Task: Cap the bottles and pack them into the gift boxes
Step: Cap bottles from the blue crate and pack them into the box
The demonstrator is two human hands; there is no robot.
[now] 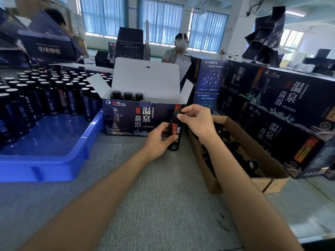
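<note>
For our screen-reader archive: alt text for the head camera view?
The left hand grips an upright dark labelled bottle while the right hand pinches its black cap, by an open dark-blue gift box holding three capped bottles. A blue plastic tray of bottles sits left, a brown cardboard box of caps right.

One open gift box (126, 118) stands mid-frame with three capped bottles (128, 96) showing inside, and one more bottle (175, 134) is at its lower right. At the left, one blue tray (54, 165) holds too many silver-topped bottles (71, 98) to count; at the lower right is one brown box (261, 183).
</note>
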